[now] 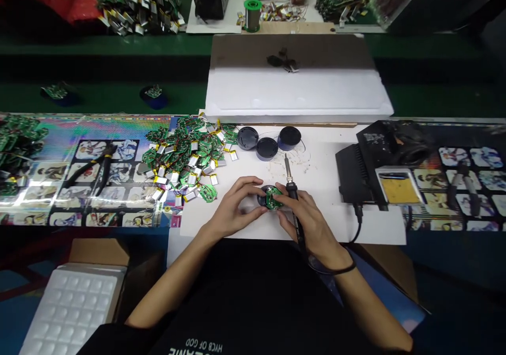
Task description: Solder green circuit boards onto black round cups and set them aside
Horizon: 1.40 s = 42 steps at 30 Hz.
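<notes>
White paper (356,228) under circuit board (273,198) against right hand (300,219).

The left hand (236,208) and right hand (306,223) reach forward bare, curled inward and, it seems, almost meeting.

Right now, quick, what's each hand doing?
Left hand: closed, holding the round black housing with its green circuit board.
Right hand: closed, holding a soldering iron.

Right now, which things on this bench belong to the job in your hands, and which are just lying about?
In the job: left hand, right hand, soldering iron, round black casing, green circuit board.

Lying about: pliers, white foam tray, spool of solder wire.
</notes>
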Each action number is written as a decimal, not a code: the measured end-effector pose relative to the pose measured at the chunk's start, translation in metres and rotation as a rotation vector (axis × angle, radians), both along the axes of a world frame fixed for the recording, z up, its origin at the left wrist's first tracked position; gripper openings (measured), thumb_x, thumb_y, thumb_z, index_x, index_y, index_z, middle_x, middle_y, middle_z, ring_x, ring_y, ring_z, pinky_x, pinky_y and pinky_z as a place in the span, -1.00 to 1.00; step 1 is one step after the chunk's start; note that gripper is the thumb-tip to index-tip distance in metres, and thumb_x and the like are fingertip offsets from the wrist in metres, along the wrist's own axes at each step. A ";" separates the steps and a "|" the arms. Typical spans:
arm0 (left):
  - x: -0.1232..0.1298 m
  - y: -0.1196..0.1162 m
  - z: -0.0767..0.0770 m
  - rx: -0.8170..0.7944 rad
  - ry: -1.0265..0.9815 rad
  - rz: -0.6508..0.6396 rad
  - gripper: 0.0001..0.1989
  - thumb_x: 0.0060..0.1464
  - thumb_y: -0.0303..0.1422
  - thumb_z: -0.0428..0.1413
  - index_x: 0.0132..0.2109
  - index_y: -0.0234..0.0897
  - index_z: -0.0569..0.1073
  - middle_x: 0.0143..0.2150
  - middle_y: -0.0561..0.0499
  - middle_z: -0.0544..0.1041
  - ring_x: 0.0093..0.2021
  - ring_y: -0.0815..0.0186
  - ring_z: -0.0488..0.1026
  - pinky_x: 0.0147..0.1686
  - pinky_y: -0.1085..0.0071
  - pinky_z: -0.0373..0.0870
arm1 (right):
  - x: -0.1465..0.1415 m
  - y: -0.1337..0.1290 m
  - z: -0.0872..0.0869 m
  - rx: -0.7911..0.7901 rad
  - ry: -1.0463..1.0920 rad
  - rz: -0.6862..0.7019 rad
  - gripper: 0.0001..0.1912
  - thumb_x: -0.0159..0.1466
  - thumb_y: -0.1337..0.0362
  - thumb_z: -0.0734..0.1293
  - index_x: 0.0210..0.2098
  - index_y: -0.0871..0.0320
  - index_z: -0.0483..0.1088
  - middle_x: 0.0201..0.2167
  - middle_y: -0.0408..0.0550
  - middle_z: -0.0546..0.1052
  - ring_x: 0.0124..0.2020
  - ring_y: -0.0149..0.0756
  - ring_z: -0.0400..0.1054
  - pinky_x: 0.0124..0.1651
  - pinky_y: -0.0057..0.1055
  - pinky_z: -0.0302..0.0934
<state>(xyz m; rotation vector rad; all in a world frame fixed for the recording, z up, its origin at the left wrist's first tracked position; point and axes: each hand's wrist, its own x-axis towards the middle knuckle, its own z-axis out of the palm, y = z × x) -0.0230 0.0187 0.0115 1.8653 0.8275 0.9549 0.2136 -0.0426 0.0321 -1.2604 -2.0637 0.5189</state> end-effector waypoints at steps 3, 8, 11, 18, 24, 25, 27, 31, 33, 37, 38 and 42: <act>0.002 -0.003 0.001 0.006 -0.054 0.085 -0.89 0.33 -0.33 0.32 -0.06 -0.26 0.63 0.10 -0.18 0.55 0.16 0.18 0.53 0.11 0.28 0.54 | 0.000 0.001 -0.003 -0.002 0.041 0.015 -0.42 0.44 0.50 0.35 0.38 0.03 0.29 0.39 0.19 0.45 0.32 -0.04 0.43 0.26 0.03 0.48; 0.010 -0.006 0.002 -0.340 -0.218 0.135 -0.85 0.37 -0.27 0.29 -0.10 -0.27 0.59 -0.18 -0.06 0.63 -0.23 0.35 0.55 -0.25 0.46 0.46 | 0.001 0.001 -0.005 0.097 0.110 0.005 -0.43 0.38 0.55 0.40 0.31 0.07 0.35 0.13 0.14 0.62 0.15 -0.05 0.54 0.13 -0.06 0.53; 0.011 -0.007 0.004 -0.482 -0.268 0.110 -0.80 0.32 -0.26 0.34 -0.04 -0.27 0.56 -0.18 -0.05 0.66 -0.26 0.37 0.56 -0.25 0.48 0.45 | -0.003 0.000 -0.003 0.115 0.144 0.000 -0.44 0.34 0.56 0.44 0.27 0.10 0.36 0.09 0.13 0.64 0.10 -0.07 0.54 0.11 -0.07 0.52; 0.008 -0.001 0.009 -0.163 -0.056 0.089 -0.93 0.35 -0.37 0.29 -0.11 -0.27 0.64 -0.22 0.01 0.61 -0.34 0.44 0.38 -0.36 0.49 0.27 | -0.009 -0.003 -0.005 0.084 0.056 -0.028 -0.51 0.37 0.47 0.47 0.22 0.04 0.39 0.15 0.07 0.65 0.10 -0.03 0.49 0.13 0.02 0.45; 0.012 -0.002 0.013 -0.192 -0.054 0.081 -0.90 0.38 -0.36 0.25 -0.16 -0.29 0.58 -0.26 0.03 0.57 -0.32 0.42 0.39 -0.35 0.47 0.26 | -0.012 -0.001 -0.004 -0.052 0.333 -0.194 -0.60 0.39 0.43 0.47 0.15 -0.02 0.42 0.00 -0.06 0.66 0.04 -0.18 0.56 0.13 -0.16 0.48; 0.013 -0.002 0.013 -0.194 -0.052 0.082 -0.89 0.38 -0.36 0.25 -0.16 -0.29 0.58 -0.26 0.04 0.56 -0.33 0.43 0.38 -0.35 0.47 0.26 | -0.015 0.000 -0.004 -0.068 0.363 -0.227 -0.61 0.39 0.42 0.47 0.13 -0.03 0.43 -0.04 -0.09 0.66 0.00 -0.22 0.58 0.10 -0.21 0.49; 0.013 -0.002 0.014 -0.189 -0.052 0.083 -0.89 0.38 -0.35 0.26 -0.17 -0.28 0.57 -0.27 0.05 0.56 -0.32 0.43 0.38 -0.34 0.47 0.25 | -0.021 0.004 -0.004 -0.088 0.415 -0.275 -0.64 0.37 0.40 0.50 0.09 -0.04 0.44 -0.09 -0.14 0.66 -0.05 -0.28 0.59 0.05 -0.29 0.50; 0.012 -0.002 0.017 -0.188 -0.056 0.067 -0.91 0.38 -0.36 0.26 -0.15 -0.28 0.58 -0.25 0.05 0.58 -0.30 0.43 0.40 -0.31 0.46 0.26 | -0.034 0.011 -0.003 -0.111 0.528 -0.302 -0.63 0.34 0.40 0.52 0.06 -0.03 0.44 -0.16 -0.19 0.67 -0.14 -0.36 0.61 -0.04 -0.40 0.50; 0.011 -0.002 0.018 -0.201 -0.057 0.056 -0.91 0.38 -0.37 0.25 -0.15 -0.28 0.58 -0.24 0.04 0.59 -0.29 0.42 0.40 -0.30 0.45 0.26 | -0.037 0.014 -0.002 -0.134 0.589 -0.286 -0.63 0.35 0.41 0.51 0.06 -0.03 0.43 -0.19 -0.21 0.67 -0.20 -0.39 0.59 -0.06 -0.42 0.49; 0.009 -0.002 0.017 -0.291 -0.089 0.035 -0.88 0.39 -0.33 0.25 -0.15 -0.28 0.59 -0.23 0.02 0.58 -0.28 0.40 0.40 -0.28 0.42 0.26 | -0.037 0.019 0.000 -0.186 0.666 -0.254 -0.65 0.35 0.40 0.52 0.03 -0.03 0.42 -0.23 -0.22 0.69 -0.25 -0.40 0.57 -0.11 -0.41 0.46; 0.009 -0.002 0.015 -0.330 -0.111 0.022 -0.87 0.40 -0.31 0.26 -0.14 -0.27 0.59 -0.22 0.01 0.58 -0.26 0.38 0.42 -0.25 0.42 0.28 | -0.037 0.019 0.000 -0.193 0.677 -0.252 -0.66 0.35 0.39 0.52 0.02 -0.02 0.42 -0.24 -0.22 0.69 -0.25 -0.39 0.57 -0.12 -0.40 0.46; 0.006 -0.001 0.009 -0.468 -0.202 -0.034 -0.82 0.38 -0.24 0.28 -0.11 -0.28 0.61 -0.15 -0.04 0.59 -0.18 0.33 0.48 -0.15 0.40 0.35 | -0.034 0.022 -0.002 -0.222 0.692 -0.244 -0.68 0.33 0.35 0.55 -0.03 -0.01 0.42 -0.27 -0.20 0.70 -0.30 -0.35 0.56 -0.14 -0.36 0.45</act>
